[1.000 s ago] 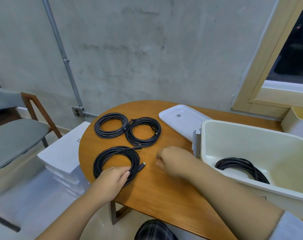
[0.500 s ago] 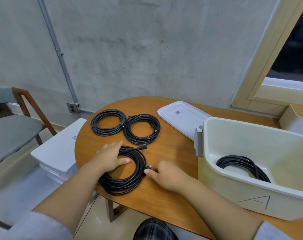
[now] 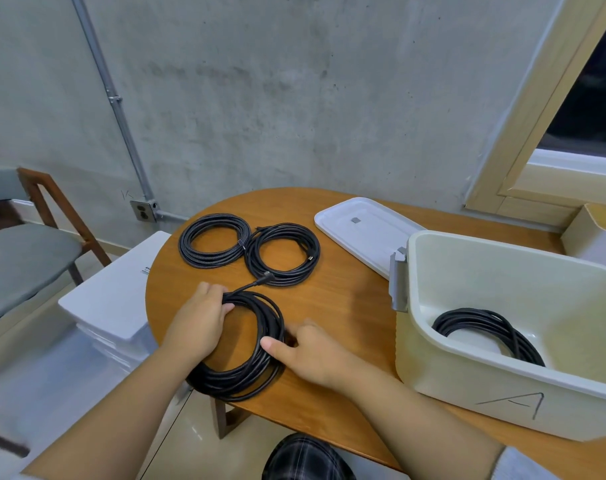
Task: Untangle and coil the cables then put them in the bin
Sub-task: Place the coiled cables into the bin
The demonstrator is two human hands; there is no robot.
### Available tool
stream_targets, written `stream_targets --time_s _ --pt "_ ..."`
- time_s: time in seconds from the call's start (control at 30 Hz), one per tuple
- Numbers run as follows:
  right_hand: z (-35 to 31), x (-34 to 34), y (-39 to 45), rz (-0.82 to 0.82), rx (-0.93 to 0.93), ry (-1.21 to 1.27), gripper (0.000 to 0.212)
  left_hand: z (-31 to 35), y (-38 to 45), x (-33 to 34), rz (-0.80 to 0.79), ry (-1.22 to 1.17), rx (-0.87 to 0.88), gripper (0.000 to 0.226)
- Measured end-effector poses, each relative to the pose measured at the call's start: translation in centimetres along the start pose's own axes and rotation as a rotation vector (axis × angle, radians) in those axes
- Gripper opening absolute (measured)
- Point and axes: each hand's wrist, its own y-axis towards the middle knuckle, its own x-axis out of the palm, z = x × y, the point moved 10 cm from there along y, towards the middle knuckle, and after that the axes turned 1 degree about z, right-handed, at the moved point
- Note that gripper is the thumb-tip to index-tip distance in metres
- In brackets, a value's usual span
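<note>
Now both hands work 1 black coil (image 3: 256, 344) at lower centre of the counter (image 3: 346, 306).
Left hand (image 3: 197, 327) grip grasps its upper-left edge; right hand (image 3: 312, 351) grip pinches its right side; bin (image 3: 502, 386) sits right.

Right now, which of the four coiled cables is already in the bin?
The black coil lying on the floor of the cream bin marked A. The other three coils lie on the wooden table, outside it.

Head camera looks down, close over table (image 3: 343, 306).
</note>
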Motion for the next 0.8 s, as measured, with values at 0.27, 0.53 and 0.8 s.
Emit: stream_targets --time_s 0.27,0.53,0.8 --pt "-1.9 -0.6 -1.0 0.068 -0.007 0.424 0.071 -0.7 -1.3 -2.0 0.089 -0.191 -0.04 0.023" --pt "-3.5 -4.6 -2.5 0.327 -0.084 0.521 0.075 2.6 -1.8 -5.1 0.157 -0.337 0.019 0.028" --pt "-6.3 -13.1 -7.0 0.65 -0.283 0.395 0.052 10.5 -1.8 -9.9 0.105 -0.632 0.228 0.059"
